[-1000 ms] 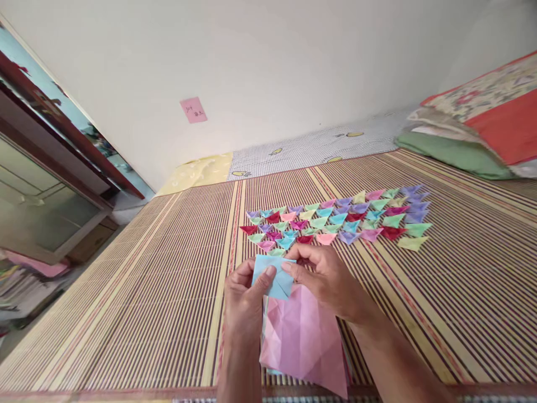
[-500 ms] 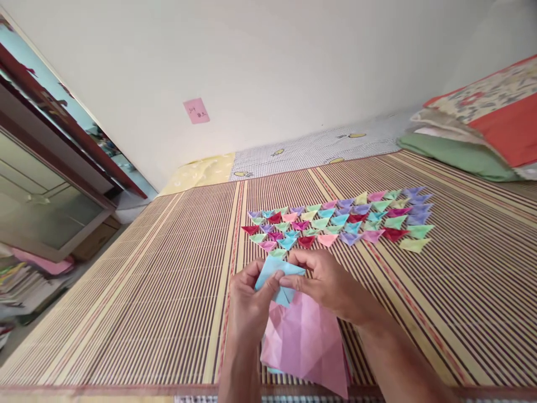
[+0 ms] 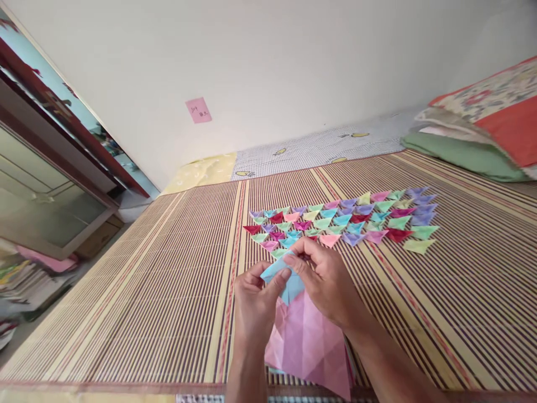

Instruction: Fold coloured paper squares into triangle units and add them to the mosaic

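Note:
A light blue sheet of folding paper (image 3: pixel 292 289), partly folded, is held up between both hands. My left hand (image 3: pixel 255 296) pinches its left side, thumb on the near face. My right hand (image 3: pixel 325 280) grips the upper right edge between thumb and fingers. Below the hands lies a stack of creased paper with a pink sheet (image 3: pixel 312 347) on top; other colours peek out at its edges. Just beyond my fingers, rows of small folded paper boats (image 3: pixel 329 240) in many colours stand on the striped mat (image 3: pixel 176 291).
Folded bedding, green (image 3: pixel 461 157) and red (image 3: pixel 512 129), lies at the back right. A pink note (image 3: pixel 198 110) is stuck on the wall. The mat's front edge runs near the bottom. A glass-panelled cabinet (image 3: pixel 42 196) stands at left, beyond the bed's side.
My right hand has moved up and shifted its grip to the paper's upper edge. The blue paper has been turned or folded, showing a narrower upper flap. The view has shifted slightly.

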`<state>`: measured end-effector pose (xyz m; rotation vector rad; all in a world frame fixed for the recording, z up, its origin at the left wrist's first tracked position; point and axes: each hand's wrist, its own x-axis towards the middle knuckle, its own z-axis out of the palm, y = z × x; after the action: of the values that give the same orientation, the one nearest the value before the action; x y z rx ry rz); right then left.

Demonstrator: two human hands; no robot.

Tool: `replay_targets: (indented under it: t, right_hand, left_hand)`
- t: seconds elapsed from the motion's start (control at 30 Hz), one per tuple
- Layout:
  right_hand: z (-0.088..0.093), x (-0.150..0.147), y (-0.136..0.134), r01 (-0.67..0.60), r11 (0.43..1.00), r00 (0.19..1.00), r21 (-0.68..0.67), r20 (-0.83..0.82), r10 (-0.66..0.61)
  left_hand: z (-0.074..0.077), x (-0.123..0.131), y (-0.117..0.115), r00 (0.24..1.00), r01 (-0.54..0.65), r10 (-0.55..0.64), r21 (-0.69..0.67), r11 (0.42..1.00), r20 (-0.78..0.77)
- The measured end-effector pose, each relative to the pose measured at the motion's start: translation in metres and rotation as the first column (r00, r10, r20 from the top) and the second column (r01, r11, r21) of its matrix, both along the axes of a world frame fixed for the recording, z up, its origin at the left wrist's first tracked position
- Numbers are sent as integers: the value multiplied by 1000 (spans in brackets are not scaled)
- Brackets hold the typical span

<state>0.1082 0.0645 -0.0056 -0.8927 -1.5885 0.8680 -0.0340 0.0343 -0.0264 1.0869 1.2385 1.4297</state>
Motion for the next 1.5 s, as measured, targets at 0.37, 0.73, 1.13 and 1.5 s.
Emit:
replay_targets:
  t: [0.37, 0.73, 1.13, 1.5]
  right_hand:
    - [-2, 5, 2, 55, 998, 998, 23, 21, -55]
    - [0, 17, 11, -31, 991, 998, -132, -61, 23]
    - [3, 10, 5, -238, 953, 971, -188, -33, 236]
    - [3, 16, 5, -257, 951, 964, -174, 29, 266]
  left_hand:
    - [10, 2, -5, 999, -37, 35, 93, 995, 27]
    - [8, -19, -3, 995, -48, 36, 134, 990, 91]
    - [14, -2, -6, 986, 160, -154, -111, 981, 62]
    - [4, 0, -5, 954, 282, -263, -134, 950, 141]
